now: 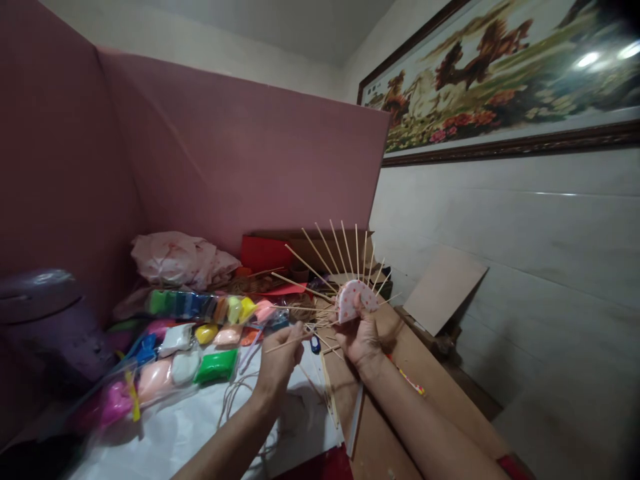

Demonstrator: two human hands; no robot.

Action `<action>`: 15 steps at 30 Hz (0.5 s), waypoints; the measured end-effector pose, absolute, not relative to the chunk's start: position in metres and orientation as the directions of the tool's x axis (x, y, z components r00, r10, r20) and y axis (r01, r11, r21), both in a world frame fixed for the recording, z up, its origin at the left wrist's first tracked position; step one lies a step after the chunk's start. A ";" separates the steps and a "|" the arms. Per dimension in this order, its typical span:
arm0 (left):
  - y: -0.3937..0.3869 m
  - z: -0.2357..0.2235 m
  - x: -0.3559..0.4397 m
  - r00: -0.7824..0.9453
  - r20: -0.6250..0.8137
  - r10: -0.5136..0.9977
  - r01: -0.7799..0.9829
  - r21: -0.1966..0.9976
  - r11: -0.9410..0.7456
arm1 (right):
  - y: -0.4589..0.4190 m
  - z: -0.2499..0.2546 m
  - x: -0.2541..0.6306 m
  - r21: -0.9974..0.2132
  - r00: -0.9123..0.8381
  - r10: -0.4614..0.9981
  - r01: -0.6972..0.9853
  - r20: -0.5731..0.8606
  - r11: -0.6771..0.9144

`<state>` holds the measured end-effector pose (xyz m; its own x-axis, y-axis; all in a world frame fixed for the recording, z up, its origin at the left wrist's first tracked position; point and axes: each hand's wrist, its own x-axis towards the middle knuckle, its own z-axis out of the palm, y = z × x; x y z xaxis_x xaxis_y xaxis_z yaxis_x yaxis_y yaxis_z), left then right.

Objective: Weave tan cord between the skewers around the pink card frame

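Observation:
My right hand [361, 337] grips a small pink dotted half-round piece [353, 299] with several thin wooden sticks [327, 251] fanning out of it upward and to the left. My left hand [280, 357] pinches one more wooden stick [295, 341] near its end, pointing it toward the dotted piece. More loose sticks [327, 390] lie on the table below the two hands. Both hands hover just above the table's middle.
Packets of coloured modelling clay [200, 333] in clear bags lie at the left on white paper [200, 427]. A crumpled pink bag [175, 260], a red box [265, 253], a purple round appliance [45, 320] and a leaning board [443, 290] surround the brown tabletop [395, 427]. Pink partition walls stand behind.

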<state>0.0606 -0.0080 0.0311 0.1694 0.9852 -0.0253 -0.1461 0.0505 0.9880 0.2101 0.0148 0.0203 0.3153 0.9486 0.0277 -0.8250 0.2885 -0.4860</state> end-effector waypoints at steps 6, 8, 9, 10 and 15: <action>0.015 0.068 0.023 0.464 -0.076 0.883 0.185 0.983 -0.013 | 0.022 0.021 0.223 -0.452 0.320 0.947 -0.843 0.017 0.293; 0.020 0.082 0.008 0.450 -0.041 0.892 0.276 0.956 -0.095 | 0.022 0.022 0.224 -0.444 0.342 0.940 -0.841 0.007 0.309; 0.022 0.089 0.001 0.429 -0.034 0.903 0.301 0.948 -0.108 | 0.022 0.023 0.224 -0.444 0.346 0.938 -0.840 0.006 0.313; 0.023 0.094 -0.005 0.411 -0.033 0.911 0.320 0.941 -0.111 | 0.023 0.022 0.224 -0.446 0.347 0.938 -0.838 0.006 0.313; 0.017 0.113 -0.020 0.407 0.039 0.912 0.374 0.905 -0.205 | 0.026 0.017 0.226 -0.464 0.360 0.933 -0.827 -0.002 0.318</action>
<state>-0.0202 0.0168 0.1131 0.4075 0.9124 0.0389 0.3735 -0.2054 0.9046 0.2257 0.0257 0.0167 0.3598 0.9330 -0.0024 -0.8269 0.3177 -0.4641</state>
